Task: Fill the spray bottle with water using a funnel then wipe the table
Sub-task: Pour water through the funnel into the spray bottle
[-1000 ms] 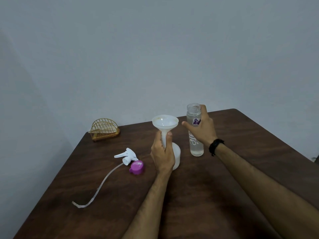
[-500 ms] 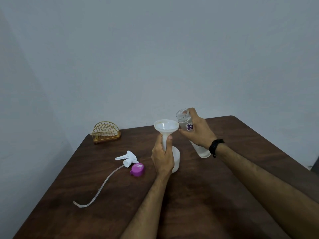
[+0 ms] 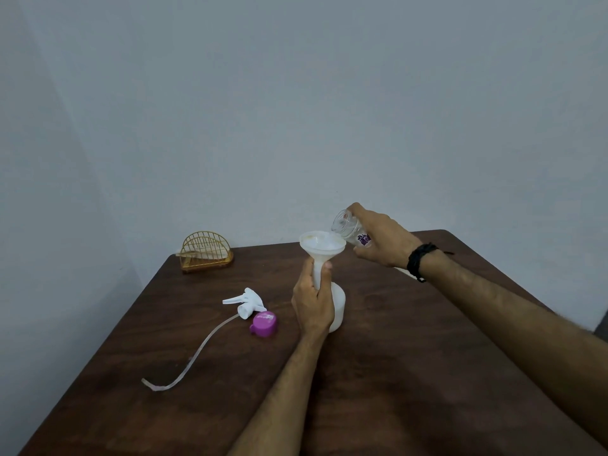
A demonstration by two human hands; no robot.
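To the far left of the left hand, at the back of the dark wooden table (image 3: 411,373), stands a gold wire holder (image 3: 205,251). Nearer, still left of that hand, the white spray head (image 3: 247,302) lies on its side with its long clear tube (image 3: 194,360) trailing toward the near left edge, and a purple cap (image 3: 264,324) rests just beside the spray head, between it and the hand.

The left hand (image 3: 312,306) is curled closed around the neck of the white spray bottle (image 3: 339,307), thumb and fingers also clasping the stem of the white funnel (image 3: 322,246) that stands upright in the bottle's mouth. The bottle sits on the table, its round body showing just right of the hand. How much it holds cannot be told.

Above and to the right, the right hand (image 3: 381,240), with a black band (image 3: 419,261) at the wrist, grips a clear water bottle (image 3: 350,230) tilted steeply, its open mouth at the funnel's right rim. The funnel bowl looks wet and pale inside.
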